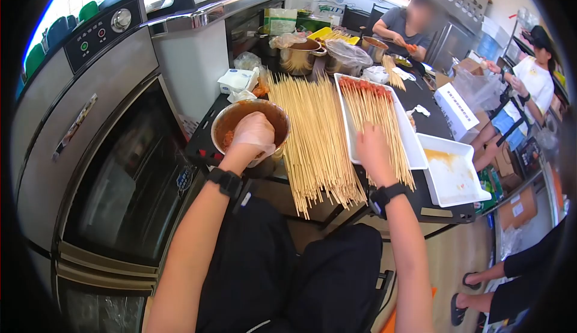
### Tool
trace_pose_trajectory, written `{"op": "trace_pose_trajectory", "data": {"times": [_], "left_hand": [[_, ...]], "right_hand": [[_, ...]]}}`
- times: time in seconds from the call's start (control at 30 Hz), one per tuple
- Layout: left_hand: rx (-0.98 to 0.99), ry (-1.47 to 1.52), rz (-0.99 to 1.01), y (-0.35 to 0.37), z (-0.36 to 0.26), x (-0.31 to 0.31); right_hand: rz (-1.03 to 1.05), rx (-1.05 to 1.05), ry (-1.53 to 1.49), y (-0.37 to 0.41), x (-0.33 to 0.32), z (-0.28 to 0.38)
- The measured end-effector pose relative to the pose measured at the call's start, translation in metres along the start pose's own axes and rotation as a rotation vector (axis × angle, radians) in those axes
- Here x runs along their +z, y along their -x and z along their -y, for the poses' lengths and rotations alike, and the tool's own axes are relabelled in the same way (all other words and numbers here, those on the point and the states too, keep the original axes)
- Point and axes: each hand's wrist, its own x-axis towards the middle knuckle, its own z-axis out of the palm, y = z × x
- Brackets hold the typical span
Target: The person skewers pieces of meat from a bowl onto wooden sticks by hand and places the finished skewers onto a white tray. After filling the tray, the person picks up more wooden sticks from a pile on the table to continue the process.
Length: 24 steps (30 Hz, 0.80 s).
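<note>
Left of the bare skewer pile (315, 143), the gloved left hand (253, 133) is digging into the meat bowl (240, 112), fingers curled, grip hidden. Right of the pile, the right hand (372, 148) is resting on loaded skewers (375, 104) in the tray (413, 146), and I cannot tell how its fingers are set. The pile is overhanging the surface edge, so a nudging forearm could be sending sticks off it.

The gloved left hand (253, 133) is sunk into a round metal bowl of reddish-brown minced meat (240, 115). The bare right hand (371, 146) is laid on meat-tipped skewers in a long white rectangular tray (415, 146). A loose pile of bare bamboo skewers (312, 140) is spread between bowl and tray. An empty, sauce-smeared white tray (451, 174) is placed just right.
</note>
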Motion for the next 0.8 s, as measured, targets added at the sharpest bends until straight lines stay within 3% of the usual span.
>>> {"op": "trace_pose_trajectory", "data": {"times": [0.03,0.07,0.1,0.17,0.2,0.3,0.37,0.5,0.6,0.7,0.8], "left_hand": [[-0.155,0.046,-0.199,0.0,-0.008,0.0],[-0.313,0.093,-0.392,0.001,-0.018,0.001],[-0.325,0.101,-0.381,0.005,-0.029,-0.009],[-0.567,0.042,0.119,0.008,-0.038,-0.042],[-0.399,0.121,0.288,-0.002,-0.013,-0.022],[-0.245,-0.007,0.373,0.011,-0.005,-0.036],[-0.265,-0.016,0.458,0.012,-0.004,-0.047],[-0.322,-0.017,0.349,0.017,0.01,-0.049],[-0.22,0.071,0.234,0.018,0.022,-0.034],[-0.087,0.269,-0.262,0.029,0.028,-0.027],[-0.161,0.383,-0.369,0.033,0.025,-0.026]], "right_hand": [[0.006,-0.136,-0.069,0.005,-0.006,0.008],[0.02,-0.142,-0.066,0.009,-0.007,0.016],[0.057,-0.26,-0.095,0.016,-0.006,0.026],[0.096,-0.385,-0.138,0.028,0.003,0.047],[0.166,-0.346,-0.053,0.035,0.011,0.055],[0.204,-0.192,-0.003,0.039,0.025,0.075],[0.207,-0.008,-0.019,0.032,0.024,0.084],[0.238,0.106,-0.026,0.025,0.029,0.086],[0.251,0.141,-0.074,0.026,0.016,0.08],[0.242,0.113,-0.145,0.031,-0.003,0.08],[0.218,0.219,-0.175,0.034,-0.027,0.085]]}}
